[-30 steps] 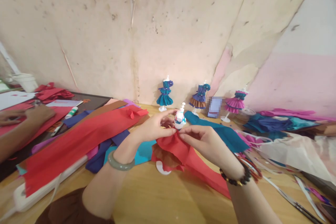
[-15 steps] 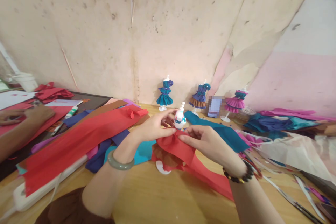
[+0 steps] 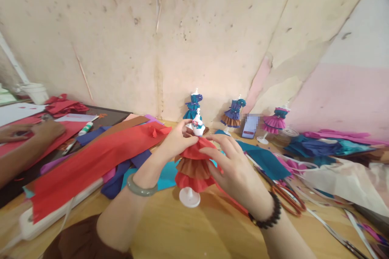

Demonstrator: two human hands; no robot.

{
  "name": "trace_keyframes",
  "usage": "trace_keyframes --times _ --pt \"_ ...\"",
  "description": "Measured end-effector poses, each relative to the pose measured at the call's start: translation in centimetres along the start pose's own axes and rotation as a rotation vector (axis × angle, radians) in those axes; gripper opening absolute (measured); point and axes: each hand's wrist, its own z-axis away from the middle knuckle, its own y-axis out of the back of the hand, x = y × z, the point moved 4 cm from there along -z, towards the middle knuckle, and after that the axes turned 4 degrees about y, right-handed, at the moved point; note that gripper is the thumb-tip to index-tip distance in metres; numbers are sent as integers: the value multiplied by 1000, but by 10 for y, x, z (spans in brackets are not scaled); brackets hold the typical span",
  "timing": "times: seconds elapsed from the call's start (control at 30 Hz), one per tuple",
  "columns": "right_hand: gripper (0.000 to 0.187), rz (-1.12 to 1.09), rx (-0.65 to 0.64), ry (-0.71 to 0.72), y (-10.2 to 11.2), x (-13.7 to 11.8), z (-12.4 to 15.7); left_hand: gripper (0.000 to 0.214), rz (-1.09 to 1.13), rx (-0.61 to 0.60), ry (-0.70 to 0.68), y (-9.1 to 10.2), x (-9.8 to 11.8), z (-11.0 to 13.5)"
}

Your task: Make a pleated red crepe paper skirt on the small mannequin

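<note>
A small white dress form (image 3: 198, 128) stands on a round white base (image 3: 190, 197) in front of me, wearing a tiered skirt of red and brown ruffles (image 3: 194, 168). My left hand (image 3: 179, 137) is closed around its waist, the thumb pressing the top of the red layer and the fingers partly hidden behind the form. Fingers stretched and apart, my right hand (image 3: 229, 162) is at the skirt's right side, its fingertips against the red top layer (image 3: 199, 149). A red strip (image 3: 234, 200) trails out to the right beneath my right hand.
Three dressed miniature forms stand by the wall, including a pink-skirted one (image 3: 275, 121). A phone (image 3: 250, 126) leans between two. Orange-handled scissors (image 3: 288, 200) lie right. Red sheets (image 3: 100, 166) cover a power strip (image 3: 30, 223) at left. Another person's hands (image 3: 45, 133) work far left.
The right hand has loosened its pinch on the red material and spread its fingers. The form has shifted slightly left and its skirt tiers now show; the red strip lies further back.
</note>
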Motion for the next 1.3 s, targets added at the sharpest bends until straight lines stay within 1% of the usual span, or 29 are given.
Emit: trace_keyframes --times 0.1,0.23,0.33,0.47,0.53,0.6,0.67,0.7,0.77,0.8,0.83,0.87,0.9,0.97,1.03,1.1,1.17,1.3 --pt "18 114 38 80 -5 -7 -1 55 47 -10 28 -2 4 4" --pt "25 160 63 204 -5 -13 1 55 66 11 59 -2 8 7" --pt "26 180 101 246 -5 -15 3 55 73 29 61 1 9 7" --pt "22 135 110 265 -9 -18 2 56 71 38 48 3 6 4" --pt "19 75 101 278 -10 -19 2 55 59 39 28 6 3 2" --pt "15 -18 116 260 -9 -18 3 55 38 24 -23 9 3 0" --pt "18 -135 178 158 -5 -11 4 57 5 -15 -71 12 2 -1" --pt "17 -192 210 61 -4 -4 5 59 -13 -46 -83 13 1 -1" --pt "12 -301 236 -219 -7 15 9 64 -41 -120 -94 14 -2 -2" --pt "13 -368 213 -366 -11 26 11 66 -43 -161 -103 14 -4 -2" --pt "17 -452 168 -493 -17 35 14 67 -41 -202 -118 14 -6 -2" --pt "24 -555 110 -586 -24 42 16 67 -37 -237 -135 13 -8 -2" --pt "30 -672 44 -642 -30 46 17 68 -36 -268 -147 12 -9 -2" --pt "38 -888 -81 -669 -41 48 18 69 -50 -317 -147 9 -11 -1" --pt "41 -978 -168 -665 -47 48 18 71 -85 -346 -129 7 -10 1" --pt "42 -949 -214 -682 -47 48 19 72 -114 -356 -113 6 -8 3" --pt "43 -903 -248 -713 -44 49 21 73 -141 -338 -108 5 -5 5" --pt "38 -898 -324 -738 -39 51 24 72 -173 -312 -108 6 -3 6"
